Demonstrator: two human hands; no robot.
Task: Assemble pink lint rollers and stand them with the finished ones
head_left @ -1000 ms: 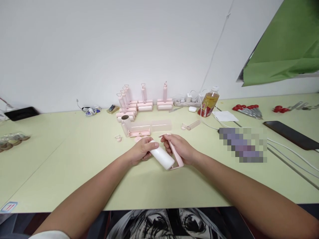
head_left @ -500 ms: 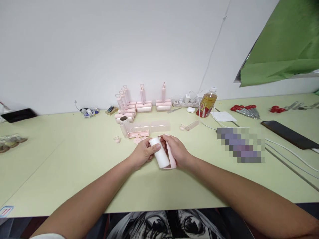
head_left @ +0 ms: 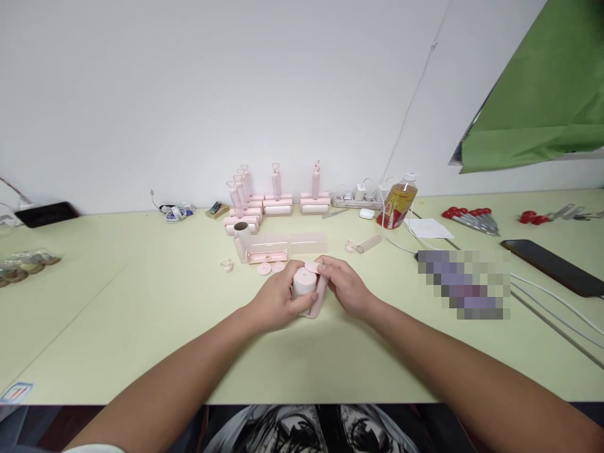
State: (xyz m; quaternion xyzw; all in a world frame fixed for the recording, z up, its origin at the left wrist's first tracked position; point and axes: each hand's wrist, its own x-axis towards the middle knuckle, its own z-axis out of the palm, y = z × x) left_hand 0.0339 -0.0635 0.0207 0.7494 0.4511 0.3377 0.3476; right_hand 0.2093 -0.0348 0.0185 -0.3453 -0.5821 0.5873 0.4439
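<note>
L hand point(head_left: 277, 303) is clasping white roll point(head_left: 304, 284), R hand point(head_left: 348, 290) gripping pink holder point(head_left: 321, 294) alongside it; pink discs point(head_left: 264, 268), clear cover point(head_left: 295, 242) lying just behind.

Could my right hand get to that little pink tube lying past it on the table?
Probably yes: the pink tube lies just beyond the right hand with bare table between, though that hand now grips the roller.

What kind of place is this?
Probably an assembly workbench: pink lint rollers stand in rows near the wall, red-handled tools lie nearby, and the left hand and right hand hold a white roll in a pink frame.
</note>
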